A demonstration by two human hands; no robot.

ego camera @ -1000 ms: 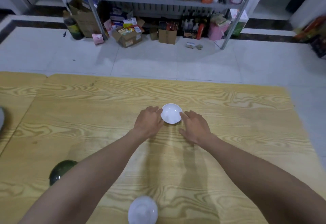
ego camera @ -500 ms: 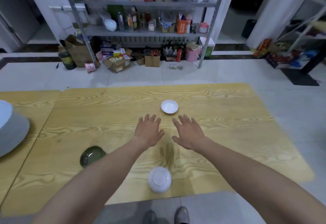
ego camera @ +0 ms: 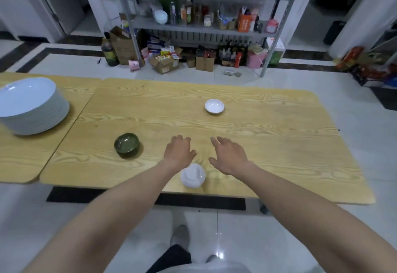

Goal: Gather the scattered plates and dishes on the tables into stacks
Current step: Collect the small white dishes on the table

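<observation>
**Empty hands poised over the nearest bowl**

Neither hand held anything. The left hand (ego camera: 179, 153) and the right hand (ego camera: 228, 156) hung palm down with fingers loosely spread, side by side but apart, over the near part of the wooden table (ego camera: 279, 144). A white bowl (ego camera: 193, 175), apparently upside down, lay close to the table's near edge, just below the gap between the wrists and partly under the left one. That pose suited closing on it from both sides, which looked like the likely next move. Both forearms reached forward, nearly straight. The other pieces lay scattered: a dark green bowl (ego camera: 126, 145) off to the left, and a small white dish (ego camera: 214, 106) farther out, well apart. A tall stack of plates (ego camera: 32, 105) stood on the adjoining table (ego camera: 21, 161), probably the gathering point
</observation>
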